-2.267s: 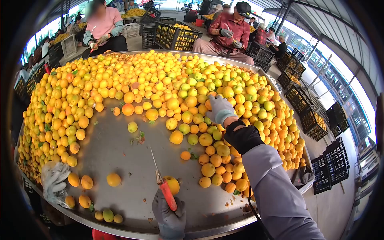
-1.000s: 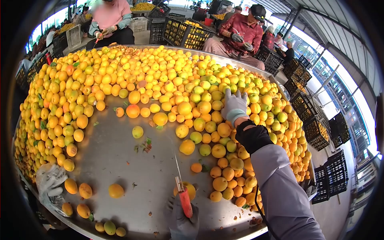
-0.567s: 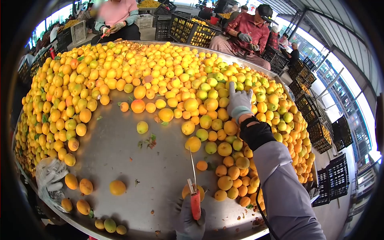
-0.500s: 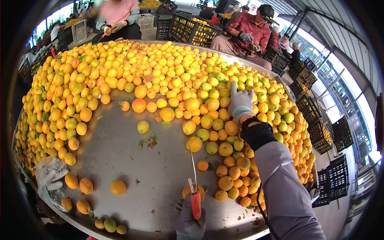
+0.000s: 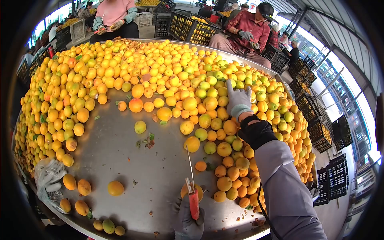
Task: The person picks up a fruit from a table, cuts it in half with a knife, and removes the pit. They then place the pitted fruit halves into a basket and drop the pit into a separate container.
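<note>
My left hand point(image 5: 187, 220), in a grey glove, is closed around a red-handled knife point(image 5: 193, 204) at the near edge of the table. Its thin blade point(image 5: 190, 164) points away from me, the tip overlapping a yellow apricot point(image 5: 192, 144). Just beyond the fingers, an orange apricot point(image 5: 199, 192) shows partly hidden behind the knife handle. My right hand point(image 5: 239, 99), gloved in light grey, reaches over the right side of the apricot pile point(image 5: 180, 76). Its index finger is stretched out over greenish-yellow fruit, and nothing shows in its grasp.
A metal table point(image 5: 108, 152) bears the pile, with loose apricots and leaf scraps point(image 5: 149, 141). A clear plastic bag point(image 5: 50, 176) lies at the left edge. Two people sit across the table, beside a black crate of fruit point(image 5: 194, 30). More black crates point(image 5: 338, 178) stand at right.
The view has shifted slightly, so the fruit sits a little further left. My right hand stays over the same part of the pile, and my left hand still holds the knife.
</note>
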Demonstrator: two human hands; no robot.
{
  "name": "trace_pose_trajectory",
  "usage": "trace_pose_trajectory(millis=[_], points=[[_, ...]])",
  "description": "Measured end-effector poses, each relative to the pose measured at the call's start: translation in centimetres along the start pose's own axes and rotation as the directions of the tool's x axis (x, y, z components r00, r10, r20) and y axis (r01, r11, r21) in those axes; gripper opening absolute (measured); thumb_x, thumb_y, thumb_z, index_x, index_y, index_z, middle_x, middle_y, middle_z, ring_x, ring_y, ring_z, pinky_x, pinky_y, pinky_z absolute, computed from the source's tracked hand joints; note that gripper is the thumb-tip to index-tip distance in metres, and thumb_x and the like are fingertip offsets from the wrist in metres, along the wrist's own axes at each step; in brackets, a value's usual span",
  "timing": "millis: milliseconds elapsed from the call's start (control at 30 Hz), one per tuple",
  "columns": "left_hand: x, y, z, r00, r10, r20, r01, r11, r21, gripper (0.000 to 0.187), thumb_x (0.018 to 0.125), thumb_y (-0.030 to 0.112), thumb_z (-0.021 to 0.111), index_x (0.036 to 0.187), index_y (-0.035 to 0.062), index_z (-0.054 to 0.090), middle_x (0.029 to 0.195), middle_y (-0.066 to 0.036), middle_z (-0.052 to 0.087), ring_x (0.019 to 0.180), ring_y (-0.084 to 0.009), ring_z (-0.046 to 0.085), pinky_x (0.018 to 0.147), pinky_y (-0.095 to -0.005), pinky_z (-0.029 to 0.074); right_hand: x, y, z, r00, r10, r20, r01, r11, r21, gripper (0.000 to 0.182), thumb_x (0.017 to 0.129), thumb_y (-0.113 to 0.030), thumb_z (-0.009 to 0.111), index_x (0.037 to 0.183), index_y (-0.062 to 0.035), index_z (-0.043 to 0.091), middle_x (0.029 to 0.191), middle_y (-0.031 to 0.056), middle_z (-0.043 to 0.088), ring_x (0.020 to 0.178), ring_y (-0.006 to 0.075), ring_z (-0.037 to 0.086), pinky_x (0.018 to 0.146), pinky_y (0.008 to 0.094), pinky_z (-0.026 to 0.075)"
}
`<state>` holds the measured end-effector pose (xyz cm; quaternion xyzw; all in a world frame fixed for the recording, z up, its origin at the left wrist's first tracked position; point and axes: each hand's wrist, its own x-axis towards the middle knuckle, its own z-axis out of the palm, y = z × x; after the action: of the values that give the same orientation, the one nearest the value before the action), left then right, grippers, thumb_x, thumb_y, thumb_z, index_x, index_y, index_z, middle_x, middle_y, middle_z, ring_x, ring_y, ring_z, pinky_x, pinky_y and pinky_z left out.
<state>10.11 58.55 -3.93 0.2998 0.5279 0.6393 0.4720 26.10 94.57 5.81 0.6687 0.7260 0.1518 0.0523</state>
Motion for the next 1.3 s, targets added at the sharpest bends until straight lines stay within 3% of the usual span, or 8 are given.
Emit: trace_pose_trajectory(millis=[200,300,400,467,600,667,967,1300], points=[[0.2,0.4,-0.3,1.000,-0.007,-0.007,0.006,0.997,-0.071,0.031,0.102,0.030,0.049,0.113,0.0028,0.060,0.068,-0.001,0.050,0.049,-0.0081,0.040,0.046,-0.0224,0.033,0.8,-0.5,0.8,1.000,0.026,-0.018,-0.027,0.996,-0.088,0.092,0.074,-0.012,0.066,0.152,-0.0105,0.017,0.104,0.0218,0.067,0.108,0.0373,0.061,0.114,0.0554,0.025],[0.2,0.1,-0.9,0.884,0.447,0.137,-0.455,0.754,0.474,0.020,0.101,0.018,0.051,0.111,0.0037,0.060,0.066,0.000,0.045,0.050,-0.0090,0.041,0.046,-0.0235,0.033,1.3,-0.9,0.8,0.999,0.047,0.002,-0.046,0.991,-0.124,0.094,0.073,-0.013,0.068,0.151,-0.0097,0.017,0.105,0.0217,0.067,0.106,0.0366,0.062,0.112,0.0547,0.027],[-0.5,-1.4,-1.1,0.977,-0.212,0.017,0.204,0.915,-0.348,0.011,0.096,0.003,0.052,0.104,0.0045,0.060,0.067,0.000,0.045,0.052,-0.0097,0.043,0.047,-0.0252,0.035,0.5,-1.0,-0.5,0.999,0.052,0.016,-0.050,0.994,-0.101,0.080,0.077,-0.015,0.071,0.144,-0.0110,0.027,0.104,0.0231,0.067,0.105,0.0361,0.063,0.113,0.0527,0.026],[0.4,2.2,-0.5,0.938,0.316,0.140,-0.345,0.870,0.353,0.013,0.093,-0.004,0.051,0.098,0.0050,0.059,0.067,0.001,0.044,0.052,-0.0102,0.043,0.046,-0.0260,0.034,0.2,-0.8,-0.6,0.999,0.045,-0.001,-0.045,0.996,-0.075,0.082,0.076,-0.015,0.071,0.144,-0.0108,0.026,0.106,0.0239,0.066,0.107,0.0361,0.062,0.114,0.0525,0.026],[0.9,2.0,0.1,0.850,0.509,0.132,-0.501,0.706,0.501,0.009,0.095,0.000,0.051,0.090,0.0051,0.057,0.063,0.001,0.041,0.050,-0.0102,0.041,0.046,-0.0252,0.033,0.1,0.0,-0.8,0.999,0.027,0.036,-0.028,0.999,0.028,0.087,0.074,-0.018,0.069,0.147,-0.0110,0.023,0.111,0.0254,0.063,0.112,0.0374,0.059,0.115,0.0523,0.025],[0.0,0.1,-0.3,0.988,-0.156,0.017,0.156,0.968,-0.196,0.011,0.098,0.008,0.050,0.090,0.0051,0.057,0.059,0.001,0.040,0.048,-0.0100,0.040,0.046,-0.0246,0.033,0.1,0.5,-1.1,1.000,0.003,0.025,-0.004,0.998,0.063,0.086,0.074,-0.023,0.067,0.149,-0.0130,0.025,0.109,0.0214,0.065,0.109,0.0351,0.061,0.113,0.0472,0.029],[1.4,3.3,-0.2,0.931,-0.344,0.120,0.333,0.670,-0.663,0.038,0.101,0.032,0.048,0.122,0.0004,0.052,0.119,-0.028,0.062,0.040,-0.0076,0.037,0.043,-0.0204,0.033,1.7,3.4,-1.2,0.980,-0.055,0.192,-0.013,0.941,0.337,0.046,0.083,-0.033,0.059,0.120,-0.0062,0.060,0.108,0.0189,0.068,0.106,0.0349,0.063,0.095,0.0415,0.047],[1.5,3.2,-0.3,0.943,-0.307,0.126,0.309,0.674,-0.671,0.038,0.102,0.032,0.048,0.123,0.0014,0.052,0.121,-0.031,0.060,0.040,-0.0081,0.040,0.043,-0.0208,0.035,1.5,1.5,-2.6,0.954,0.015,0.299,-0.069,0.983,0.170,0.054,0.081,-0.042,0.061,0.123,-0.0089,0.060,0.116,0.0181,0.067,0.113,0.0355,0.061,0.097,0.0427,0.045]])
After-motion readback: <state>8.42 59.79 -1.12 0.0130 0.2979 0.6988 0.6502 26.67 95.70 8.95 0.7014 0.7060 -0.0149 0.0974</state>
